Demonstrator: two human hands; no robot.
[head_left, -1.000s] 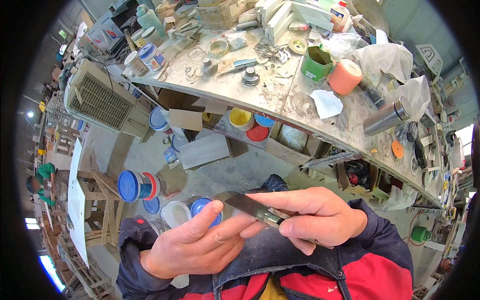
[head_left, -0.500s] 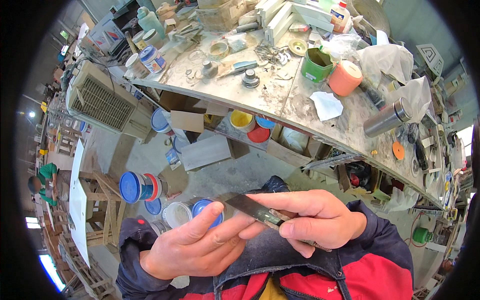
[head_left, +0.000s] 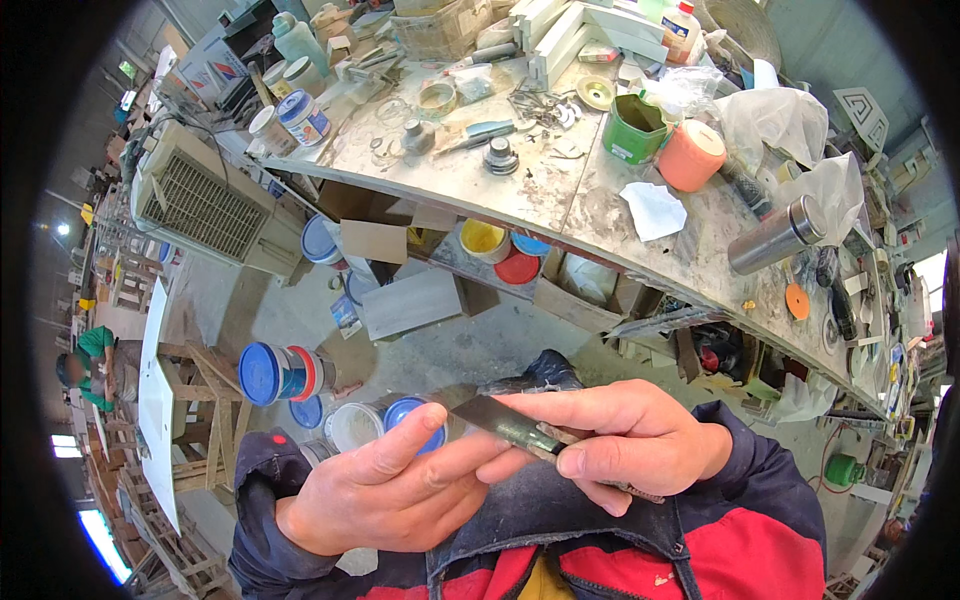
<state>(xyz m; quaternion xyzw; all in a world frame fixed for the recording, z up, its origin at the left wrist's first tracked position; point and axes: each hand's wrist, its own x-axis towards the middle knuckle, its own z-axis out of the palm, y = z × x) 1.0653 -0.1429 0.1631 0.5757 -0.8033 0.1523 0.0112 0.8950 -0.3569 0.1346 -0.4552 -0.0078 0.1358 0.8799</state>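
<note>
In front of my chest, my right hand (head_left: 640,435) grips a putty knife (head_left: 510,423) with a wide dark blade and a dark, worn, crusted handle. The index finger stretches along the blade's upper side, while the thumb presses near where the blade meets the handle. My left hand (head_left: 400,480) is open, fingers extended and thumb raised apart. Its fingertips lie at the near edge of the blade, touching or very close to it. Part of the handle is hidden inside my right hand.
A dusty workbench (head_left: 620,215) crosses ahead, bearing a green container (head_left: 633,130), an orange roll (head_left: 690,155) and a steel flask (head_left: 777,235). Blue-lidded buckets (head_left: 262,375) stand on the floor at left. An air cooler (head_left: 205,200) stands behind them; a person in green (head_left: 95,365) is far left.
The putty knife's blade has tilted slightly, showing more of its dark face. My left hand has shifted a little left. My grip on the handle looks the same.
</note>
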